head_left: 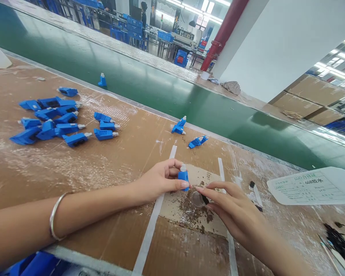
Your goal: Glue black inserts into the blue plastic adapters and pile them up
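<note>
My left hand [170,177] grips a blue plastic part [183,177] with a translucent tip, held upright over a stained cardboard pad [172,207]. Close by on the right, my right hand [230,201] has its thumb and fingers closed around a small black piece [204,199]. That piece is at the rim of a small clear round cup [197,199] on the pad; whether it touches the cup I cannot tell. The right fingertips come near the lower end of the blue part.
Many similar blue parts [57,111] lie at the left, with a few [178,125] ahead. One blue part [102,80] stands on the green conveyor belt [149,84]. On the right are a labelled white bottle [313,186], black strips [339,241] and thin tools [329,253].
</note>
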Tool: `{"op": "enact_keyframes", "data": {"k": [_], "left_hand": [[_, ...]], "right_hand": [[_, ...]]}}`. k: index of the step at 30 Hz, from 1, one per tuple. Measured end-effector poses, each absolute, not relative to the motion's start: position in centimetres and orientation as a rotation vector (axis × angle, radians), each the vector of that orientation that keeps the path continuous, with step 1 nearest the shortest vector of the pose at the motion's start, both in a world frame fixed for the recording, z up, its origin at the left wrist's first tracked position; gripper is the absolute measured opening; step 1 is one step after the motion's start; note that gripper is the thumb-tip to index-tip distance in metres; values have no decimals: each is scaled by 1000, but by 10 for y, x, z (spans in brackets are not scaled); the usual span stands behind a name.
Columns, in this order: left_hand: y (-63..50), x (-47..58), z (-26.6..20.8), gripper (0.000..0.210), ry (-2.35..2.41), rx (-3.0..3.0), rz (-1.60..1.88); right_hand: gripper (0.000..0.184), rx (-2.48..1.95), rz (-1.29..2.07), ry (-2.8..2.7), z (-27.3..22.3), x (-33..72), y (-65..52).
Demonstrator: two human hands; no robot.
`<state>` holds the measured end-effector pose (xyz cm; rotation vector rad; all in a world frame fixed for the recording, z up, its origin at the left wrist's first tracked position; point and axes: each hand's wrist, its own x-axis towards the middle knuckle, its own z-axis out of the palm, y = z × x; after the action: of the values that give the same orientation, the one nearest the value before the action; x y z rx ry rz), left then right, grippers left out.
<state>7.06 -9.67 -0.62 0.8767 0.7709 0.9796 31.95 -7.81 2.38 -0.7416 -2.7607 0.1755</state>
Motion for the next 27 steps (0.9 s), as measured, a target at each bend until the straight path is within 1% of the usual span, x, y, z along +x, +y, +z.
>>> {"op": "enact_keyframes", "data": {"k": [4,9,11,15,17,19,23,27], "left_hand": [[-97,72,-7,31,762,895,989],[-99,76,-10,33,760,875,1004],[-100,77,-10,34,774,854,1021],[-107,80,-7,34,756,803,1022],[-112,83,-5,40,732,755,1014],[-117,87,-3,48,698,704,1010],[-124,95,-3,53,632,633,993],[-127,97,-5,52,570,610,1003]], "right_hand": [[33,-725,138,-2707,20,316,-77],[34,-656,226,-2723,25,312,-75],[35,-709,332,-2681,27,313,-75],[34,-824,745,-2393,28,316,-78],[32,-847,934,-2206,28,315,-82],[24,-859,1061,-2069,28,312,-86],[9,-849,1156,-1968,27,304,-94],[7,-802,1191,-1945,27,299,-96]]}}
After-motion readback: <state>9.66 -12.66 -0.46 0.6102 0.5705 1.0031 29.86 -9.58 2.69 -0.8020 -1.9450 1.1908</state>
